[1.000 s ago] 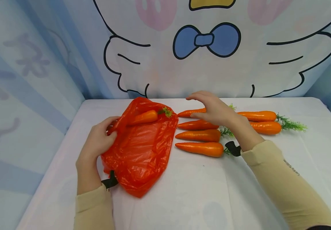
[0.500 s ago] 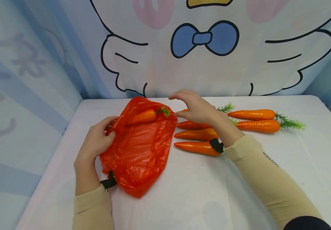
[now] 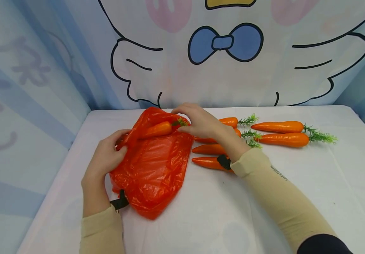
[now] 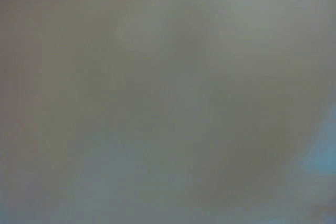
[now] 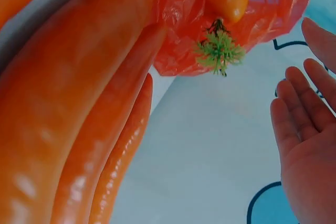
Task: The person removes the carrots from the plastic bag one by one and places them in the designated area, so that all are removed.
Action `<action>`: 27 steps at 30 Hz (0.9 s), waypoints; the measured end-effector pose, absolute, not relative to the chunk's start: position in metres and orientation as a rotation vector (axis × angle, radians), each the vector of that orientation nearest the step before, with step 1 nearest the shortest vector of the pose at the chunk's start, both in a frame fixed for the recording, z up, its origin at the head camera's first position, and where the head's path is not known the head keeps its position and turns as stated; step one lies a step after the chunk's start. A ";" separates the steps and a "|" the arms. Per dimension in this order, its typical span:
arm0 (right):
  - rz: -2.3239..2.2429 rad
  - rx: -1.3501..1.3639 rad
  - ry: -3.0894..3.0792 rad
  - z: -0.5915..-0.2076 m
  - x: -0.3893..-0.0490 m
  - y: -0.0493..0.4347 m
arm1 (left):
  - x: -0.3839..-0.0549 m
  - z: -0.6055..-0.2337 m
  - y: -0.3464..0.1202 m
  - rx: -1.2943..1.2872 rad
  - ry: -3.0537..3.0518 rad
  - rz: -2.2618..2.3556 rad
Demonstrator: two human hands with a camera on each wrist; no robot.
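A red plastic bag (image 3: 152, 169) lies on the table with its mouth up and to the right. One orange carrot (image 3: 158, 129) with green leaves rests in the mouth. My left hand (image 3: 104, 155) holds the bag's left edge, thumb on the front and fingertips hidden behind the film. My right hand (image 3: 199, 121) reaches over the bag's upper right rim beside the carrot's leaves. In the right wrist view the right hand (image 5: 310, 119) has straight fingers and holds nothing. Whether it touches the rim cannot be told.
Several carrots (image 3: 209, 149) lie in a row right of the bag, partly under my right forearm. Farther right lie two more carrots (image 3: 277, 126). A white cloth covers the table (image 3: 201, 218), and a printed curtain (image 3: 227, 81) hangs behind. The left wrist view is only blur.
My right hand has moved left from above the carrot row to the bag's upper right rim. The left hand and the bag have stayed nearly still.
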State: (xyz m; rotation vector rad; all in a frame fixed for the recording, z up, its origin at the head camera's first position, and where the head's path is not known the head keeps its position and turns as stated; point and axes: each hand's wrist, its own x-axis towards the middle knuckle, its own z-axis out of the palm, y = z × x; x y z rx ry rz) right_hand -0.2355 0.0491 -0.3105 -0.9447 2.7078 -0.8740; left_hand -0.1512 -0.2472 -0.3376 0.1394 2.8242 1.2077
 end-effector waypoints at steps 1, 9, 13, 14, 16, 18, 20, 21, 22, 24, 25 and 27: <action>-0.874 -0.952 2.705 -0.311 -0.236 0.047 | -0.151 -0.338 -0.247 0.142 2.825 1.208; -0.881 -1.015 2.678 -0.319 -0.239 0.029 | -0.151 -0.337 -0.246 0.135 2.826 1.209; -0.871 -1.012 2.663 -0.324 -0.241 0.021 | -0.151 -0.337 -0.246 0.137 2.823 1.218; -0.859 -1.015 2.663 -0.325 -0.242 0.019 | -0.151 -0.337 -0.246 0.139 2.823 1.220; -0.835 -1.020 2.663 -0.328 -0.243 0.016 | -0.151 -0.337 -0.246 0.142 2.824 1.224; -0.815 -1.022 2.664 -0.330 -0.244 0.012 | -0.151 -0.337 -0.246 0.140 2.824 1.228; -0.796 -1.027 2.665 -0.332 -0.245 0.009 | -0.151 -0.337 -0.246 0.132 2.820 1.228; -0.790 -1.024 2.665 -0.334 -0.245 0.008 | -0.151 -0.337 -0.246 0.129 2.819 1.227; -0.784 -1.022 2.665 -0.335 -0.246 0.006 | -0.151 -0.337 -0.246 0.123 2.817 1.226; -0.769 -1.015 2.667 -0.337 -0.246 0.003 | -0.151 -0.336 -0.246 0.114 2.816 1.224; -0.765 -1.009 2.667 -0.338 -0.247 0.001 | -0.151 -0.336 -0.246 0.114 2.815 1.223; -0.755 -1.001 2.670 -0.340 -0.247 -0.002 | -0.151 -0.336 -0.246 0.117 2.819 1.222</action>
